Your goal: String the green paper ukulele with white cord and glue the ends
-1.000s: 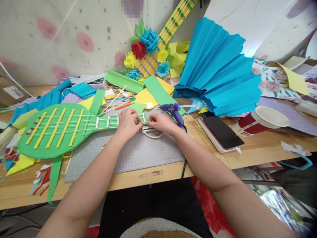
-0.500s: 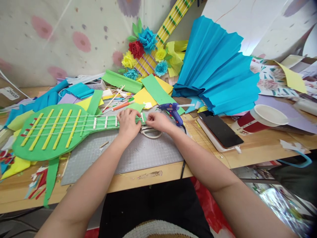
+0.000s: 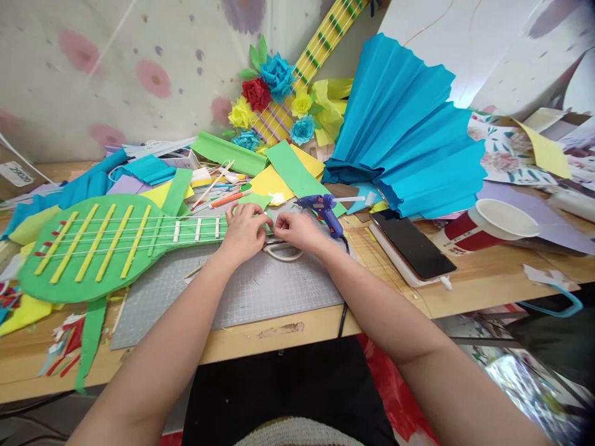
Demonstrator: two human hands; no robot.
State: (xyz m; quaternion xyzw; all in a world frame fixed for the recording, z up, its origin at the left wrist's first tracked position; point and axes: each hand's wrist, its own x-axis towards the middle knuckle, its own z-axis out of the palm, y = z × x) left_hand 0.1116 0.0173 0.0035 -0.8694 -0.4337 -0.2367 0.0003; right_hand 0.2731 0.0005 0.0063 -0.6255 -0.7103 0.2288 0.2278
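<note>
A green paper guitar (image 3: 100,275) with yellow strips, white strings and white frets lies flat on the left, its neck reaching to my hands. My left hand (image 3: 244,232) is closed over the end of the neck, fingers bent onto it. Just beyond the neck's tip, my right hand (image 3: 297,231) is closed in a pinch close to the left fingertips. Whatever lies between the right fingers is too small to make out. Below the right hand, scissors (image 3: 284,255) with pale handles rest on the grey cutting mat (image 3: 279,291), partly covered.
Right of my hands lies a blue glue gun (image 3: 325,210) with its cord over the table edge. Farther right are a phone (image 3: 413,244) and a paper cup (image 3: 486,226). Behind stand blue pleated paper (image 3: 409,136) and a yellow flowered guitar (image 3: 309,65), among paper scraps.
My left hand has slid slightly right along the neck, covering the last white fret. Its fingertips are nearer my right hand, which stays almost in place.
</note>
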